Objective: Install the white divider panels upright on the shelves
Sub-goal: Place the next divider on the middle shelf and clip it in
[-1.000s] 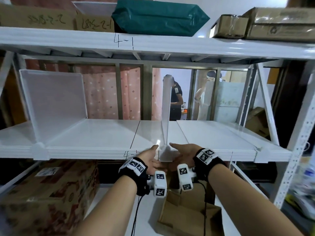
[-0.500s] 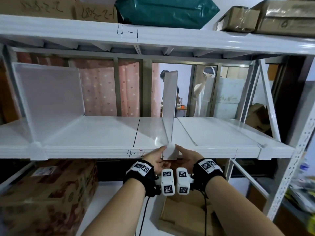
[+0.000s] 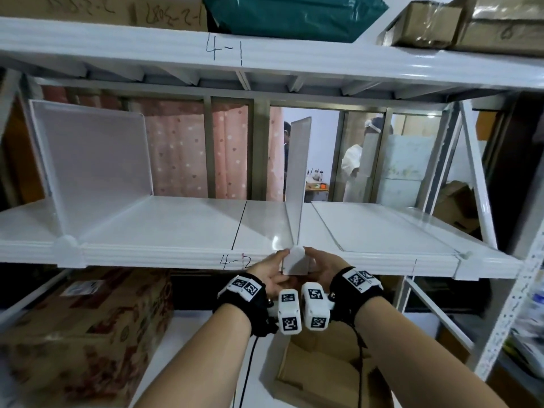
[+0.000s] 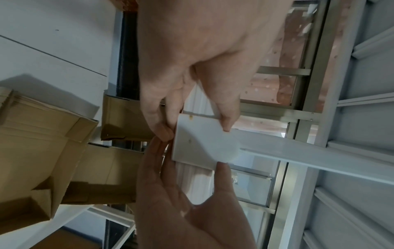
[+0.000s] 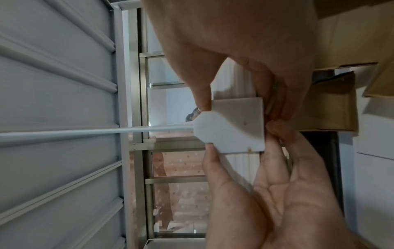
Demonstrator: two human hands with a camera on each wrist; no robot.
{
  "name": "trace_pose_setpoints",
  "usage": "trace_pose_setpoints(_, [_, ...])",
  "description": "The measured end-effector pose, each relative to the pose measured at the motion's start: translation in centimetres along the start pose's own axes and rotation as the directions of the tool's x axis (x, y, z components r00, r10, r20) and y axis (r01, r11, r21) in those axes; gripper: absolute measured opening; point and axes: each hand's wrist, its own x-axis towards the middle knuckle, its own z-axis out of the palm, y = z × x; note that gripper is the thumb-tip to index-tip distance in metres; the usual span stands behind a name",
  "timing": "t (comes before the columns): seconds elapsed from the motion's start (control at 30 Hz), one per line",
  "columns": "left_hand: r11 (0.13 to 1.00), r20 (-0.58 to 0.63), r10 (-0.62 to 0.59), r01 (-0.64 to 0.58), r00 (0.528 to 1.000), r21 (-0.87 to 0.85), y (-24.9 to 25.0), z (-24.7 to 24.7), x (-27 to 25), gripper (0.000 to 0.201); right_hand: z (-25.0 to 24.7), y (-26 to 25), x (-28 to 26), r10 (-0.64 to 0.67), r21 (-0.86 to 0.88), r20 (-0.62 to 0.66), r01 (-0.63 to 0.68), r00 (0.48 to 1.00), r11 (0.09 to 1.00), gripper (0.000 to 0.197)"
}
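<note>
Between my two palms, at the front lip of the shelf [image 3: 164, 254], sits the white end clip [image 3: 294, 262] of the divider panel [image 3: 297, 178]. My left hand [image 3: 269, 273] pinches its left side, thumb on the upper corner and fingers curled under the lower edge; my right hand [image 3: 322, 269] mirrors that on the right side. Both wrist views show the same grip: thumbs and fingertips closed on the flat clip face, with the ribbed shelf edge directly behind it. Just beyond my grip, the panel stands upright and runs straight back across the shelf board, its thin edge facing me. I judge this divider close to seated, though I cannot tell whether the clip is fully hooked over the lip. Farther off to my left, a second divider [image 3: 94, 172] already stands upright with its own clip on the front edge. To my right the shelf holds no upright panel, so more may remain.
</note>
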Motion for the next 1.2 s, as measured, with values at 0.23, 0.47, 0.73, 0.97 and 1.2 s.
trace_pose_setpoints(0.23, [1.0, 0.01, 0.018, -0.018, 1.0, 0.001, 0.4, -0.7, 0.9, 0.029, 0.0, 0.7, 0.1, 0.014, -0.015, -0.079, -0.015, 0.997, 1.0, 0.056])
trace_pose_setpoints(0.47, [0.999, 0.008, -0.002, 0.003, 1.0, -0.033, 0.5, -1.5, 0.9, 0.018, 0.4, 1.4, 1.5, 0.0, -0.084, -0.162, -0.014, 0.987, 0.996, 0.073])
trace_pose_setpoints(0.73, [1.0, -0.021, 0.014, -0.014, 1.0, -0.027, 1.1, -3.1, 0.7, 0.015, 1.7, 1.7, 2.4, -0.016, -0.129, -0.142, -0.003, 0.99, 0.992, 0.072])
trace_pose_setpoints(0.97, [0.999, -0.045, 0.053, -0.053, 0.998, 0.005, 1.6, -6.4, 0.7, 0.024, 5.3, 2.6, 3.1, -0.005, -0.069, -0.09, -0.001, 0.996, 0.998, 0.069])
trace_pose_setpoints(1.2, [0.994, -0.064, 0.1, -0.097, 0.993, 0.046, 2.4, -9.5, 0.3, 0.018, 8.1, 3.6, 3.9, 0.018, -0.058, -0.043, -0.02, 0.999, 0.998, 0.077])
